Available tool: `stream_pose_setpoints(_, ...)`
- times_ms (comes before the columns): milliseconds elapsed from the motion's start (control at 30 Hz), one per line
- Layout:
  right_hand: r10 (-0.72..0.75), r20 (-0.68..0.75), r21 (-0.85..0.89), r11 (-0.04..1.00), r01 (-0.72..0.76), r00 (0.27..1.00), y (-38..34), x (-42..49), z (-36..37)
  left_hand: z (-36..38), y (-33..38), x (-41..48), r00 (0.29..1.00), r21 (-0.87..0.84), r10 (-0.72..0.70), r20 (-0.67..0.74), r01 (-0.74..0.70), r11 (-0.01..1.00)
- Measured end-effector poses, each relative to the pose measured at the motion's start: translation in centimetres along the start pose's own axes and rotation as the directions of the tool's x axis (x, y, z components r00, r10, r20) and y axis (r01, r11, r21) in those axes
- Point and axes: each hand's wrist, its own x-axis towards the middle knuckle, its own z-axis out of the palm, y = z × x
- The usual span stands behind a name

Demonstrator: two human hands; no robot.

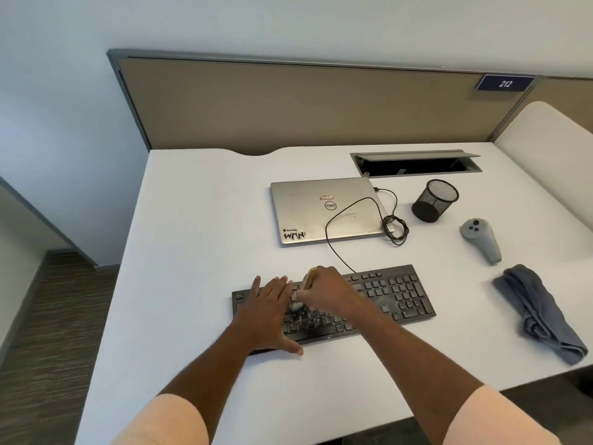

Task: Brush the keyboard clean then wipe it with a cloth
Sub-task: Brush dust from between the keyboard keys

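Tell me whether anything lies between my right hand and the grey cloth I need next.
Nothing visible does. From the right hand, holding the brush, the path to the cloth crosses only the right end of the keyboard and bare desk. The grey controller lies farther back, off that line.

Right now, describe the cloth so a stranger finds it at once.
On the white desk, look right of the black keyboard, near the front edge. The cloth lies crumpled there, nearer than the grey controller: the only soft, folded fabric thing.
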Motion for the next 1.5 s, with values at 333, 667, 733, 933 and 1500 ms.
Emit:
stream_pose_setpoints(333,0.158,-0.178,-0.167,0.968,-0.188,0.971,4.2,-0.7,-3.0,-0.4,2.6,2.0,0.999,0.027,0.038,0.021,-0.038,0.999)
stream_pose_setpoints(667,0.159,-0.155,-0.114,0.977,-0.177,0.975,7.1,-1.2,-3.1,-0.5,3.8,3.2,0.998,0.001,0.053,0.020,-0.053,0.999)
stream_pose_setpoints(733,0.197,-0.216,-0.124,0.966,-0.227,0.956,8.0,-1.3,-3.7,-0.5,3.9,3.4,0.998,0.003,0.054,0.020,-0.054,0.999)
stream_pose_setpoints(933,0.169,-0.114,0.091,0.983,-0.160,0.979,7.6,-1.5,-4.2,-0.2,4.2,4.1,0.998,0.010,0.055,0.028,-0.055,0.998)
stream_pose_setpoints(1500,0.182,-0.121,0.059,0.983,-0.176,0.976,9.9,-2.4,-5.4,-0.3,5.1,4.7,0.999,0.027,0.039,0.030,-0.040,0.999)
